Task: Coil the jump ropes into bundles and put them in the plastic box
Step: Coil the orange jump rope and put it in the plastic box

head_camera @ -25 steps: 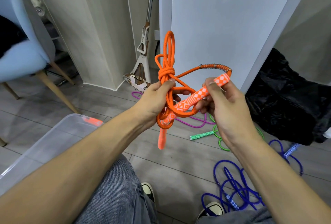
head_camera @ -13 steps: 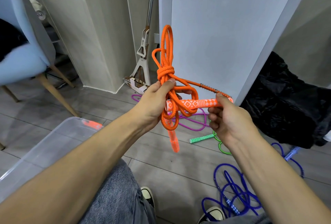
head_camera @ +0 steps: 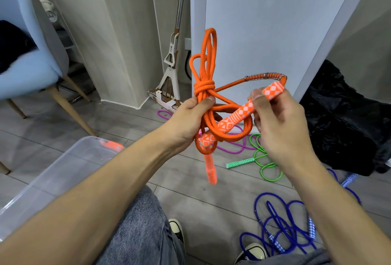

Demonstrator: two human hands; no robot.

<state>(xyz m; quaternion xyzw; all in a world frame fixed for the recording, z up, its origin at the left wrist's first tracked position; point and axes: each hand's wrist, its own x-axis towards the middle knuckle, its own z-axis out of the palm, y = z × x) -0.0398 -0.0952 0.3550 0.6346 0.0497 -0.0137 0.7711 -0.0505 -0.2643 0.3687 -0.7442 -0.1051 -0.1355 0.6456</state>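
An orange jump rope (head_camera: 204,68) is bunched into loops with a wrap around its middle, held up in front of me. My left hand (head_camera: 190,116) grips the bundle just below the wrap. My right hand (head_camera: 277,125) pinches one orange-and-white patterned handle (head_camera: 243,114), which passes through the lower loop. The other handle (head_camera: 209,167) hangs down below my left hand. The clear plastic box (head_camera: 63,169) sits on the floor at lower left, with something orange inside near its far corner.
On the floor lie a purple rope (head_camera: 232,148), a green rope (head_camera: 262,159) and a blue rope (head_camera: 281,228). A black bag (head_camera: 342,120) sits at right, a chair (head_camera: 31,63) at left, a mop (head_camera: 171,63) against the wall. My shoes (head_camera: 251,253) are at the bottom.
My right hand has lifted the patterned handle from level to tilted up to the right, and the springy rope end has risen with it. My left hand keeps its grip on the bundle.
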